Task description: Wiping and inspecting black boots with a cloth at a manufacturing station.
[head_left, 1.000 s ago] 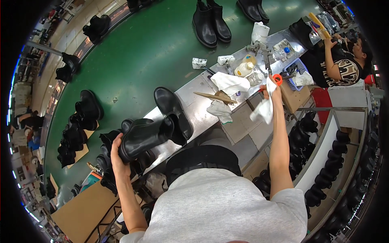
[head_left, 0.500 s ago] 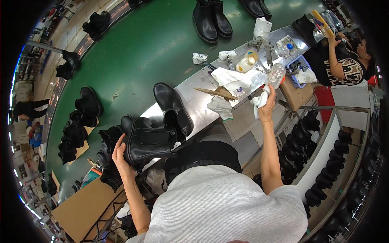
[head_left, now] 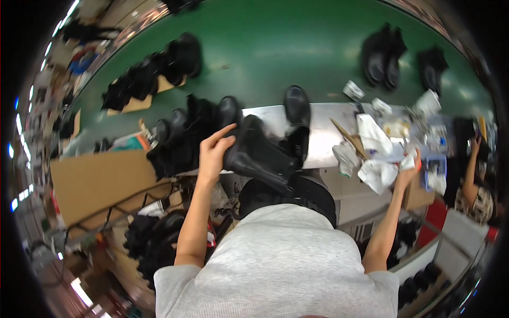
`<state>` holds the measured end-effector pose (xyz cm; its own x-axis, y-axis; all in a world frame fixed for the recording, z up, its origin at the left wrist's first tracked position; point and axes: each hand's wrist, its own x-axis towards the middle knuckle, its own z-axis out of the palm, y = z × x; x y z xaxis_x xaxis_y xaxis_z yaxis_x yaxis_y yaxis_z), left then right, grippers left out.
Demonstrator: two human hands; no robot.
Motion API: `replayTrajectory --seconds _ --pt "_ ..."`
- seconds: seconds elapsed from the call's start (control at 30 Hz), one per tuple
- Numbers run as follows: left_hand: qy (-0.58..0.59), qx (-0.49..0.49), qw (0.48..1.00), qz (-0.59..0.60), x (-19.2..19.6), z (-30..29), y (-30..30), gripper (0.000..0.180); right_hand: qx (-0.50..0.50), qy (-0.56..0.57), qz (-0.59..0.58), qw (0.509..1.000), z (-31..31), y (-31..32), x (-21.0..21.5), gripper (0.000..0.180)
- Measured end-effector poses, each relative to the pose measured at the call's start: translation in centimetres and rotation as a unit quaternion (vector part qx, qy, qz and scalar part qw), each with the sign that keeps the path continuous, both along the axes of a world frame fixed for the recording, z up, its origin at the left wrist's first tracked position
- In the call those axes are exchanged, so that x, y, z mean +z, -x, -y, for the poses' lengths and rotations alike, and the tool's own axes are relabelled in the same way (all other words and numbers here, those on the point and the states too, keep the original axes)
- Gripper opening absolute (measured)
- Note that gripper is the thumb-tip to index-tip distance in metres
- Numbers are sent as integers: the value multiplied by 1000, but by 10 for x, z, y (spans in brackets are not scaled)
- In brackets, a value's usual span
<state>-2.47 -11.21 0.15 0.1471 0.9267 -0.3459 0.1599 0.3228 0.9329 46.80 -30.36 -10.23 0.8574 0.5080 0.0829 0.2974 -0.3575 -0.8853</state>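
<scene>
1. The picture is blurred, so the small clutter on the right part of the bench (head_left: 323,132) cannot be told apart; the right hand's (head_left: 407,174) fingers are partly hidden behind the white cloth (head_left: 379,174).
2. The left hand (head_left: 213,153) has its grip closed around the shaft of a black boot (head_left: 257,153), forefinger raised; the boot is tilted above the near edge of the bench, in front of the person's chest.
3. The right hand has its grip closed on the white cloth, at the bench's right near edge.
4. A second black boot (head_left: 297,108) lies on the bench just behind the held one; more black boots (head_left: 180,138) crowd its left end.
5. Beyond the bench's far edge the green floor (head_left: 275,47) lies open, with boot pairs well apart.
6. Since half a second ago the held boot has swung up and rightward, toward the bench.
</scene>
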Motion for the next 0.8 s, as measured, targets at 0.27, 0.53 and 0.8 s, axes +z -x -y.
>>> replayTrajectory --seconds 0.27,0.53,0.8 --pt "-16 28 999 -18 -14 0 8 37 80 54 399 912 10 21 -14 41" --pt "-36 -12 995 -87 -2 -13 -3 41 -12 8 -285 958 15 -114 -29 57" --pt "-42 -102 957 -270 20 3 -33 47 553 165 -281 767 -117 219 159 37"
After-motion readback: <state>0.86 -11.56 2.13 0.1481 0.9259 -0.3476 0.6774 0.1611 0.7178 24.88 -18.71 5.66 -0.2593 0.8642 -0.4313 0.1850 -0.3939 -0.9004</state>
